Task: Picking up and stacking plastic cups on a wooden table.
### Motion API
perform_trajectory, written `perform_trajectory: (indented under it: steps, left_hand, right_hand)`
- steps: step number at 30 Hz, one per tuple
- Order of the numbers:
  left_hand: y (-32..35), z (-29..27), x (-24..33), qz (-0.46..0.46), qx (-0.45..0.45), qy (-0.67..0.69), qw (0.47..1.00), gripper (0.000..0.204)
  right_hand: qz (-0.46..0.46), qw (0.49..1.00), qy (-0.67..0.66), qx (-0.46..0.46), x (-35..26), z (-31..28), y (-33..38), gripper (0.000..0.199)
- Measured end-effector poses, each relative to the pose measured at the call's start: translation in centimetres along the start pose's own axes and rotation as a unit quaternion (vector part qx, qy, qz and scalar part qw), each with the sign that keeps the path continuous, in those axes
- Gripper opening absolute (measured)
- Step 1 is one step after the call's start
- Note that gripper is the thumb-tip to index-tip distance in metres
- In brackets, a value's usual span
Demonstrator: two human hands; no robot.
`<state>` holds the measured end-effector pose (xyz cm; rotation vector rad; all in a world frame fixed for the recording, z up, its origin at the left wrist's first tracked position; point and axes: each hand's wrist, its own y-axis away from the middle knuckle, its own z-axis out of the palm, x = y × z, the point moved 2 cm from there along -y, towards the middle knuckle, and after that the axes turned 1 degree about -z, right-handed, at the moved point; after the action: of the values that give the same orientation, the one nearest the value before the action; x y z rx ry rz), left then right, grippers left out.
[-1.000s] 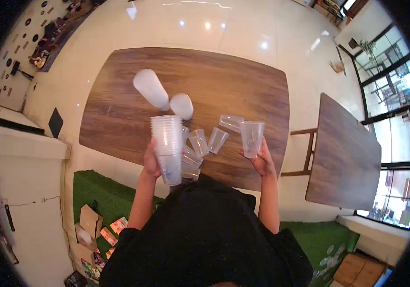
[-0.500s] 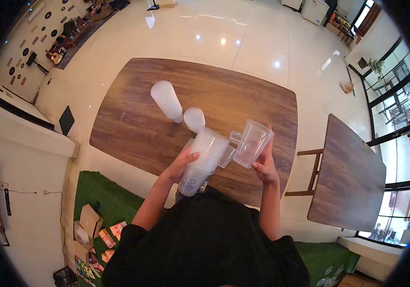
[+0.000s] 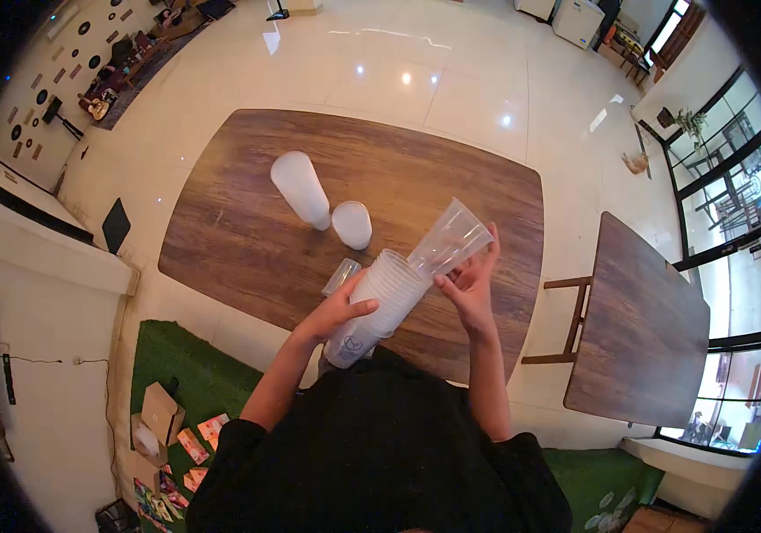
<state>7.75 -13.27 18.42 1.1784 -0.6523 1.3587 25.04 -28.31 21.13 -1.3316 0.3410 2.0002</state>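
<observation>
On the left half of the wooden table (image 3: pixel 220 213), a tall white cylinder (image 3: pixel 300 189) stands near a shorter white cylinder (image 3: pixel 352 225), both beyond the hands and outside either grip. Nearer the person, the left hand (image 3: pixel 331 317) is closed around the left side of a nested stack of clear cups (image 3: pixel 387 302), its thumb lying across the front. A loose clear cup (image 3: pixel 341 275) lies on its side just beyond that hand. The stack slants within the left grip, its base toward the person's black shirt (image 3: pixel 380 444) and its rims pointing up and to the right. Next comes a single clear cup (image 3: pixel 453 235), tilted the same way, its narrow end right at the stack's mouth; whether it sits inside cannot be told. The right hand (image 3: pixel 472 289) holds this cup along its lower right side, thumb near the base. Farther right, well apart, stands a second table (image 3: pixel 638 320).
</observation>
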Motion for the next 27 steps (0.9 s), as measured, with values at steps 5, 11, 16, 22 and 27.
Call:
perform_trajectory:
  steps: [5,11,16,22,27]
  left_hand:
    - [0.4,0.4,0.9,-0.013,0.006,-0.024,1.0,0.079]
    - [0.4,0.3,0.7,0.0,0.016,-0.058,0.998,0.081]
    - [0.3,0.4,0.8,0.008,0.035,-0.068,0.997,0.081]
    - [0.3,-0.5,-0.2,0.024,0.059,-0.038,0.997,0.08]
    - [0.3,-1.0,0.0,0.045,0.066,-0.024,0.996,0.076]
  right_hand:
    - [0.015,1.0,0.008,-0.002,0.7,-0.2,0.1,0.11]
    - [0.016,0.998,0.034,-0.059,1.5,0.1,0.3,0.099]
    - [0.048,0.994,0.019,-0.093,2.5,-0.5,0.6,0.083]
    - [0.043,0.97,0.179,-0.158,3.4,-1.1,0.6,0.058]
    - [-0.003,0.948,0.244,-0.206,2.7,0.9,0.9,0.055]
